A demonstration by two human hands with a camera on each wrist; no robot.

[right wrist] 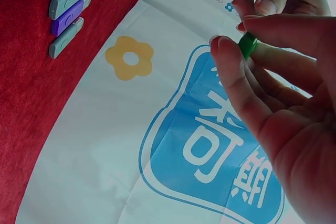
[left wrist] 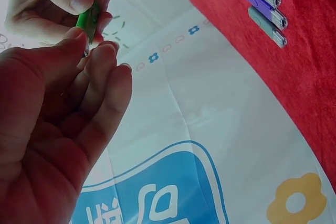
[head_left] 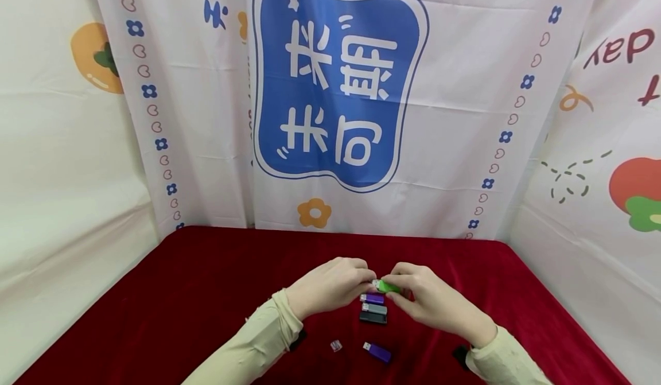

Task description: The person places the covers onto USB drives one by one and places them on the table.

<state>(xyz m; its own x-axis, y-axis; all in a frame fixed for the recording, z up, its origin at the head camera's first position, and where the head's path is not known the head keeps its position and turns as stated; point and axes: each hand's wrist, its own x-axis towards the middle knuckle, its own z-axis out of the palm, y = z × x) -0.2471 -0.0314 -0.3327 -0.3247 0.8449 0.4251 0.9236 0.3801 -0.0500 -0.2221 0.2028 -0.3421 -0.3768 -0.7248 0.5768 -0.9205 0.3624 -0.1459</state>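
Above the table in the head view, a green USB stick [head_left: 389,287] is held between both hands. My right hand [head_left: 428,296] pinches its green body between thumb and fingers. At the stick's clear end, my left hand [head_left: 333,284] pinches the transparent cap [head_left: 376,284] with thumb and fingertips; the fingers partly cover it. Below the hands lie a purple capped USB stick [head_left: 373,299], a grey one [head_left: 375,308] and a black one [head_left: 373,318], side by side. Another grey USB stick [right wrist: 66,38] ends this row in the right wrist view.
Nearer the front of the red cloth-covered table [head_left: 155,316] lie a purple USB stick [head_left: 379,353] with its metal plug bare and a small loose clear cap [head_left: 336,346]. White printed curtains [head_left: 454,115] stand at the back and both sides.
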